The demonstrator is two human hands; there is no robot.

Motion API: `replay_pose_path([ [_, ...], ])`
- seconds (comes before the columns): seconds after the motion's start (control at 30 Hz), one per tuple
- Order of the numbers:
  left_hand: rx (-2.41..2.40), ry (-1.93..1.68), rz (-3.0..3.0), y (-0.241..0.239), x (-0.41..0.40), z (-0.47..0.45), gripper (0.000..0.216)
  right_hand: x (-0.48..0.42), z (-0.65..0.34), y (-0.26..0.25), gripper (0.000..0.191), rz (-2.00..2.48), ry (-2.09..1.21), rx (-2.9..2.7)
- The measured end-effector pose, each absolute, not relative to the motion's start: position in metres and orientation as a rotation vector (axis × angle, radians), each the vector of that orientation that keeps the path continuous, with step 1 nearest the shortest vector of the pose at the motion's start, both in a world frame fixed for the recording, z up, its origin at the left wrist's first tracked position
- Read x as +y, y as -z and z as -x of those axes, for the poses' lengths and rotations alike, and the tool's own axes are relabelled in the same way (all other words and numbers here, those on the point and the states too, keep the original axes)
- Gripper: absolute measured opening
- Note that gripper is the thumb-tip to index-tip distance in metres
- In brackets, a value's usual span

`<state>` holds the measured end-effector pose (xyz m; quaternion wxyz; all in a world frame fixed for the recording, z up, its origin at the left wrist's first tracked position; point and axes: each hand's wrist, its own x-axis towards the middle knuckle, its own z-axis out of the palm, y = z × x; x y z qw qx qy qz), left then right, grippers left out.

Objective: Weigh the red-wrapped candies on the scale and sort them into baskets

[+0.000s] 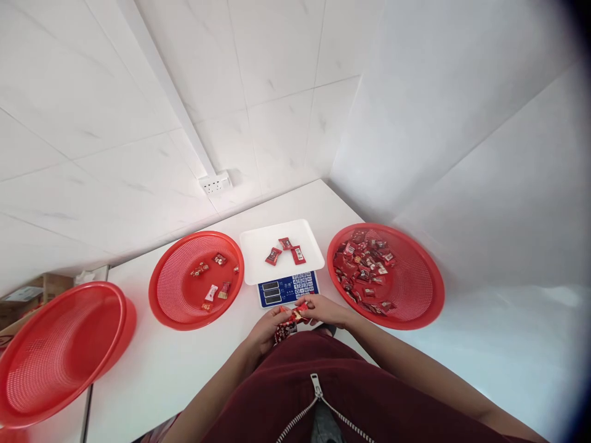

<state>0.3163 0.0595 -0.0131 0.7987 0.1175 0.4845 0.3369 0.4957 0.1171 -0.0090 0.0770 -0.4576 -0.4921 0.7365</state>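
Observation:
My left hand and my right hand meet close to my body, fingers pinched on a red candy packet between them. Beneath my left fingers a dark red patterned wrapper also shows, partly hidden. Just beyond the hands stands a digital scale with a blue keypad panel and a white weighing tray. Three red wrapped candies lie on that tray. To the right, a red mesh basket holds many small red wrapped candies.
Left of the scale, another red basket contains several scattered candies. A third red basket is at the far left, in front of a cardboard box. Tiled walls with a power socket border the white table.

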Motion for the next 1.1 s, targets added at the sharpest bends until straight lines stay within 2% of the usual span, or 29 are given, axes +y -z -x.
replay_pose_path([
  [0.2,1.092,-0.687,-0.240,0.013,0.061,-0.309,0.025,0.111,-0.490,0.015,0.028,1.411,-2.180,-1.325],
  [0.37,1.175,-0.702,-0.211,0.009,0.063,-0.299,0.028,0.122,-0.489,0.019,0.028,1.498,-2.025,-1.123],
  [0.5,1.147,-0.703,-0.185,0.012,0.059,-0.289,0.029,0.146,-0.483,0.013,0.041,1.389,-1.861,-0.902],
  [0.6,1.135,-0.704,-0.188,0.015,0.056,-0.282,0.030,0.153,-0.475,0.008,0.051,1.440,-1.775,-1.012],
  [0.83,1.158,-0.706,-0.352,0.018,0.050,-0.277,0.038,0.111,-0.447,0.011,0.035,1.334,-2.069,-1.475],
  [1.0,1.202,-0.788,-0.556,0.012,0.049,-0.283,0.059,0.091,-0.434,0.017,0.027,1.282,-1.998,-1.621],
  [1.1,1.189,-0.753,-0.604,0.012,0.049,-0.285,0.061,0.089,-0.433,0.017,0.017,1.285,-1.991,-1.641],
])
